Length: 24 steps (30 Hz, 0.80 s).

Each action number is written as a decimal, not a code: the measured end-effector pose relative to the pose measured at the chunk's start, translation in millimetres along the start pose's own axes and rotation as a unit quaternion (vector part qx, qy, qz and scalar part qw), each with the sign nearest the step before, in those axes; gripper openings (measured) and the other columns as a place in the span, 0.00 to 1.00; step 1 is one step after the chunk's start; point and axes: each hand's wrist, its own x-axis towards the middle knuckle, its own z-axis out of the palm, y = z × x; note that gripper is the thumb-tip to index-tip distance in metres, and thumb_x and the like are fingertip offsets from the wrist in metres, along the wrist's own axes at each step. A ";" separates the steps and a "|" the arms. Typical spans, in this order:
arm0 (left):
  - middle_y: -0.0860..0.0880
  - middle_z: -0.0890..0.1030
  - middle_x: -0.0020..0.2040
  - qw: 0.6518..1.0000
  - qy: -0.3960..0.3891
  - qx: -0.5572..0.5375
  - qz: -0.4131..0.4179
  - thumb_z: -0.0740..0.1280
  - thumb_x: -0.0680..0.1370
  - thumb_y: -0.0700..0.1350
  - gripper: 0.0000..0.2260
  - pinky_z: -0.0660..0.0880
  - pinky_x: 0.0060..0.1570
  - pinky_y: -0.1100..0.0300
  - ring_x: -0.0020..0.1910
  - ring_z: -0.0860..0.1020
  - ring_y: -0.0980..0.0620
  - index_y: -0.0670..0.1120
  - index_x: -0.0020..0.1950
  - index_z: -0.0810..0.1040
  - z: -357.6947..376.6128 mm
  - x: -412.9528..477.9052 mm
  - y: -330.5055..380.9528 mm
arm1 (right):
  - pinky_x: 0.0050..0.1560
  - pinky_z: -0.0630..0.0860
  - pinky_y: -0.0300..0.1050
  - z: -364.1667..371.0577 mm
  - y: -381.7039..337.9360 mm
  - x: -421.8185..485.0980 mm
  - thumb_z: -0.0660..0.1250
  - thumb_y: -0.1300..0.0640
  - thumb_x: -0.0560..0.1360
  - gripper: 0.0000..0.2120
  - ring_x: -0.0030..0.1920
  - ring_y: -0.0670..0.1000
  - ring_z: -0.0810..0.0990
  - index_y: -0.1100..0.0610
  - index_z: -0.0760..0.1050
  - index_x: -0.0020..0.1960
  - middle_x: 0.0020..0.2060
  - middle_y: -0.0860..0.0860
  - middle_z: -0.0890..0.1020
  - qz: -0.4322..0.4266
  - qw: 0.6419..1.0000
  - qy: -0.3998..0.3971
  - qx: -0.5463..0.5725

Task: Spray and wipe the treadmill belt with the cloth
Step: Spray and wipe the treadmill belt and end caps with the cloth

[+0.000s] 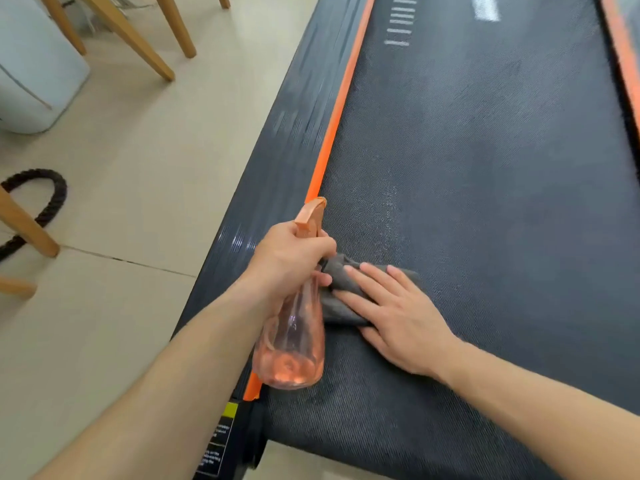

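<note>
I think this is the wiping step: the left hand [294, 258] curls round the spray bottle [294, 341], the right hand [391, 320] presses spread fingers on the cloth [341, 315] at the belt's [485, 168] 7 o'clock end, and should next push toward the drops [391, 209] at 12 o'clock.

The cloth [346, 315] lies on the treadmill belt [485, 168] under the right hand [401, 320]. Just beside it at nine o'clock the left hand [291, 261] holds the spray bottle [294, 344]; a rope [45, 206] lies farther that way.
</note>
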 end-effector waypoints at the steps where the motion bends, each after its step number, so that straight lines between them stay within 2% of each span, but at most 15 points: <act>1: 0.47 0.77 0.43 1.000 -0.003 -0.003 -0.005 0.74 0.70 0.38 0.08 0.81 0.35 0.55 0.37 0.78 0.50 0.49 0.45 0.81 2.5 -5.3 0.5 | 0.75 0.60 0.58 -0.6 -1.0 -10.8 0.60 0.45 0.75 0.30 0.77 0.57 0.66 0.44 0.65 0.77 0.79 0.51 0.66 -0.014 1.000 -0.016 -0.009; 3: 0.48 0.77 0.43 1.000 -0.007 -0.005 -0.020 0.74 0.66 0.41 0.11 0.82 0.38 0.54 0.36 0.78 0.49 0.51 0.47 0.82 6.7 -15.6 0.4 | 0.76 0.63 0.58 -4.9 3.3 -21.2 0.59 0.45 0.74 0.31 0.77 0.57 0.66 0.43 0.65 0.77 0.79 0.50 0.66 -0.011 0.999 -0.038 -0.027; 4: 0.47 0.77 0.44 1.000 -0.008 -0.009 -0.025 0.74 0.67 0.40 0.11 0.81 0.35 0.56 0.37 0.78 0.48 0.50 0.47 0.82 8.3 -20.6 -0.8 | 0.75 0.66 0.59 -8.0 6.9 -23.5 0.60 0.46 0.73 0.32 0.77 0.57 0.68 0.43 0.66 0.77 0.79 0.50 0.66 0.010 0.999 -0.038 -0.029; 7: 0.46 0.76 0.46 0.999 -0.019 -0.005 -0.043 0.72 0.73 0.34 0.07 0.77 0.29 0.62 0.37 0.76 0.45 0.45 0.46 0.81 10.0 -35.2 -9.7 | 0.72 0.68 0.62 -13.0 27.0 -34.5 0.71 0.52 0.73 0.34 0.77 0.59 0.67 0.44 0.67 0.77 0.79 0.51 0.66 0.165 0.986 -0.029 0.008; 10: 0.48 0.78 0.48 0.996 -0.049 0.029 -0.066 0.73 0.72 0.37 0.07 0.77 0.32 0.60 0.31 0.78 0.48 0.46 0.48 0.82 10.8 -44.5 -18.3 | 0.75 0.61 0.64 -16.0 56.6 -54.2 0.65 0.50 0.81 0.31 0.80 0.60 0.58 0.46 0.59 0.81 0.82 0.53 0.57 0.336 0.941 -0.012 0.030; 12: 0.48 0.78 0.48 0.995 -0.057 0.035 -0.075 0.72 0.72 0.36 0.08 0.77 0.31 0.60 0.32 0.78 0.48 0.47 0.48 0.82 11.5 -43.8 -21.7 | 0.76 0.58 0.63 -20.1 70.5 -56.2 0.61 0.48 0.83 0.30 0.80 0.60 0.55 0.47 0.58 0.82 0.82 0.54 0.56 0.394 0.918 -0.009 0.054; 14: 0.47 0.79 0.46 0.993 -0.063 0.057 -0.083 0.72 0.68 0.38 0.08 0.78 0.33 0.60 0.33 0.79 0.48 0.46 0.46 0.82 15.8 -41.9 -22.5 | 0.76 0.57 0.63 -21.1 72.9 -51.7 0.61 0.49 0.82 0.29 0.80 0.61 0.55 0.48 0.59 0.82 0.82 0.56 0.56 0.404 0.913 0.001 0.060; 17: 0.44 0.79 0.36 0.990 -0.045 0.097 -0.097 0.70 0.71 0.37 0.03 0.75 0.30 0.62 0.24 0.77 0.51 0.42 0.42 0.78 22.1 -37.9 -24.2 | 0.77 0.54 0.63 -20.3 68.5 -43.8 0.61 0.50 0.82 0.29 0.81 0.61 0.54 0.48 0.59 0.82 0.82 0.56 0.56 0.415 0.907 0.017 0.071; 19: 0.46 0.79 0.32 0.989 -0.034 0.101 -0.101 0.70 0.69 0.38 0.03 0.75 0.34 0.60 0.24 0.78 0.50 0.42 0.40 0.77 24.6 -33.9 -25.9 | 0.78 0.53 0.62 -20.3 67.5 -42.3 0.61 0.51 0.81 0.30 0.81 0.60 0.53 0.48 0.58 0.82 0.82 0.56 0.56 0.422 0.903 0.024 0.074; 21: 0.46 0.80 0.35 0.990 -0.040 0.095 -0.101 0.70 0.68 0.38 0.04 0.76 0.37 0.58 0.26 0.79 0.48 0.42 0.41 0.77 25.0 -31.2 -28.7 | 0.78 0.52 0.62 -21.3 68.9 -39.9 0.61 0.51 0.81 0.30 0.81 0.60 0.53 0.48 0.59 0.82 0.82 0.56 0.56 0.420 0.904 0.029 0.075; 24: 0.47 0.81 0.38 0.986 -0.067 0.105 -0.112 0.71 0.71 0.37 0.04 0.75 0.32 0.61 0.28 0.79 0.47 0.43 0.43 0.77 23.0 -30.8 -29.6 | 0.78 0.52 0.63 -23.0 72.2 -33.3 0.61 0.51 0.81 0.30 0.81 0.60 0.53 0.47 0.59 0.81 0.82 0.55 0.55 0.419 0.904 0.027 0.081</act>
